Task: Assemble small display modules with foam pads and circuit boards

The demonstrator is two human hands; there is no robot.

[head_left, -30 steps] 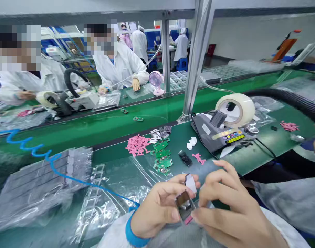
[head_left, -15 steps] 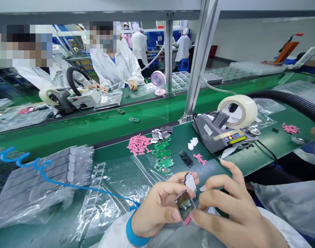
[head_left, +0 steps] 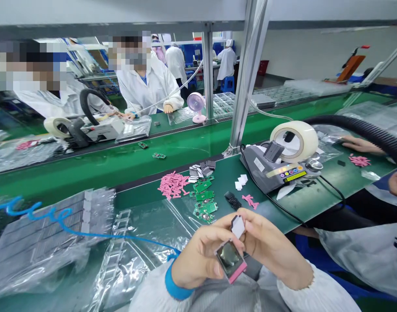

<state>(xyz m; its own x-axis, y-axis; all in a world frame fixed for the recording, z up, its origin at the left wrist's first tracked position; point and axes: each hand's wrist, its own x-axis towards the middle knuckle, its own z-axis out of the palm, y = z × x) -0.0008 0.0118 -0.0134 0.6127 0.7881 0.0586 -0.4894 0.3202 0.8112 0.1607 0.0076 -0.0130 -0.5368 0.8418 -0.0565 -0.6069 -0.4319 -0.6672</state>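
Keeping left hand (head_left: 198,256) clamped, thumb and fingers, on display module (head_left: 229,255); having moved right hand (head_left: 268,236) from the module's near end to pinch the white piece (head_left: 238,226) beyond it; baring the pink strip (head_left: 237,273) along that end.

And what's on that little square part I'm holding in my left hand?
A pink strip runs along one edge of the square part, next to its dark, glossy face. Its underside can't be seen: it's turned away, with your left hand around it.
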